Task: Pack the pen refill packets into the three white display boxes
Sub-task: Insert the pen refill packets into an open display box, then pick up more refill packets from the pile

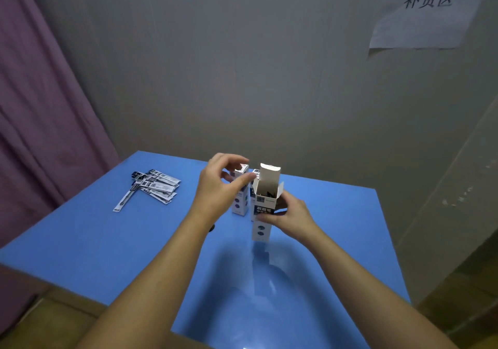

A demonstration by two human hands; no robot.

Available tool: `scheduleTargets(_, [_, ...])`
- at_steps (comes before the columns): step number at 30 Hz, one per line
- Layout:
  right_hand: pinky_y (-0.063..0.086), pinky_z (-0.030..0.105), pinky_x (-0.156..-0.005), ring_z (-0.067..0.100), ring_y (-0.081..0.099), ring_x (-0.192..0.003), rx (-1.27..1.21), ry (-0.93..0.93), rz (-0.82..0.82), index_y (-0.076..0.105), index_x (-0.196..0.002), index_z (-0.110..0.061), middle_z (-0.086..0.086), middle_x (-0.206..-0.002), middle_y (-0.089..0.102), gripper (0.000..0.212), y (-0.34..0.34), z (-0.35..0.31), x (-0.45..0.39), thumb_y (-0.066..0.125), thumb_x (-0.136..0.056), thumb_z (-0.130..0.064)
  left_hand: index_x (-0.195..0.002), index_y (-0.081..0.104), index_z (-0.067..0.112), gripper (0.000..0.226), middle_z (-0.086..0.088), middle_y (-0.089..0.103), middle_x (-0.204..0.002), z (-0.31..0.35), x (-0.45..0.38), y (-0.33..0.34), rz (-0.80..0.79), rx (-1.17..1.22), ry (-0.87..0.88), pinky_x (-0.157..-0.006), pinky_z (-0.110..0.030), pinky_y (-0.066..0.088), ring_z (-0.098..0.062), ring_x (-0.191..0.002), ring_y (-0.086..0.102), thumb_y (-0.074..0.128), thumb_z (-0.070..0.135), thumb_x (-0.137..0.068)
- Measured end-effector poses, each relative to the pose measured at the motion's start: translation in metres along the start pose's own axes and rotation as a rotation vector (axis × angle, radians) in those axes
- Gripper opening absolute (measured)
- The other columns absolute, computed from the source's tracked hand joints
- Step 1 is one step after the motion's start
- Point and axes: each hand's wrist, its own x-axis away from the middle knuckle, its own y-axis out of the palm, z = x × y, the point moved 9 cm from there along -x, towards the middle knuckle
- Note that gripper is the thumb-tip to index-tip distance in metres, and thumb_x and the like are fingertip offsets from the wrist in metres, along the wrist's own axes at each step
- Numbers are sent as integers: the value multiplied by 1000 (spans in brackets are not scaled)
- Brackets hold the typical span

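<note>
Steadying the light, easily crushed open box (264, 208) at mid-height in my right hand (289, 218), my empty left hand (218, 187) hovers loosely curled, ready to pinch the thin, floppy packets (155, 187) by an end.

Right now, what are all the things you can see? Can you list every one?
Open display box: one, white with dark print, lid flap up, upright near the table's middle, something dark inside.
Other display boxes: two, white, upright just behind and left of the open one, partly hidden.
Pen refill packets: a loose pile, black and white, count unclear, far left part of the table.
Table: one, blue top.
Curtain: one, purple, on the left.
Paper sign: one, white with black writing, on the grey wall, upper right.
Left hand: fingers curled, above the back boxes, holding nothing visible.
Right hand: grips the open display box.
</note>
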Motion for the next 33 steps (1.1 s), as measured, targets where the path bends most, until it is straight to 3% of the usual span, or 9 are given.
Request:
scheduleTargets(5, [55,29,-86,13,68,-96,58,134,-87,63,-108,-28,-8,-99,71,48,33,36,-13,91,-68,-27,-98,71,25,11,8,67,-94,-62,9,-26,118,-123,-151,-74,-27,52,-8,-87,62,75,23,-88])
scheduleTargets(11, [53,32,-92,14,65,-103,191,164,-161,60,-118,-21,-7,-109,69,58,45,53,-17,90,-70,-30,-99,71,25,11,12,66,-92,-106,22,-35,61,-298,-206,-74,-20,47,-6,-87,61,73,25,-89])
scheduleTargets(13, [48,28,-85,16,60,-105,326,237,-214,55,-121,-16,-1,-114,64,63,46,61,-12,88,-71,-37,-100,71,25,11,11,66,-93,-112,23,-39,46,-336,-210,-73,-19,46,-6,-88,61,72,25,-89])
scheduleTargets(17, [48,29,-65,21,57,-82,707,404,-396,56,-87,-13,3,-89,60,42,43,67,10,80,-77,-46,-101,69,27,12,11,65,-94,-123,22,-46,10,-402,-226,-76,-24,47,-6,-88,59,72,28,-89])
scheduleTargets(19, [57,31,-68,24,62,-69,754,493,-571,54,-76,-12,7,-79,67,36,54,69,31,78,-80,-39,-102,68,27,14,11,65,-94,-131,24,-48,-18,-446,-243,-78,-28,49,-8,-88,59,72,30,-89])
scheduleTargets(21, [62,37,-78,26,66,-67,715,530,-720,61,-86,-6,13,-84,73,34,72,66,48,78,-82,-34,-104,69,26,16,10,65,-94,-139,27,-53,-32,-473,-271,-79,-32,51,-10,-88,60,72,31,-89])
scheduleTargets(24, [62,38,-78,29,71,-75,636,443,-743,65,-101,0,15,-95,74,40,97,43,48,75,-85,-35,-106,69,25,18,10,64,-95,-147,33,-63,-48,-507,-303,-81,-36,52,-12,-89,59,71,31,-89])
scheduleTargets(29, [53,39,-88,26,59,-109,715,36,-608,55,-130,-11,7,-126,58,43,125,-30,21,61,-93,-33,-111,67,30,23,13,61,-101,-152,42,-97,-99,-653,-334,-81,-35,51,-10,-90,57,69,34,-89])
scheduleTargets(33, [47,38,-74,30,57,-107,815,-143,-597,50,-129,-14,8,-126,56,37,159,-62,4,55,-94,-26,-119,62,31,29,12,56,-109,-160,61,-137,-178,-837,-419,-84,-35,49,-12,-97,55,62,40,-91])
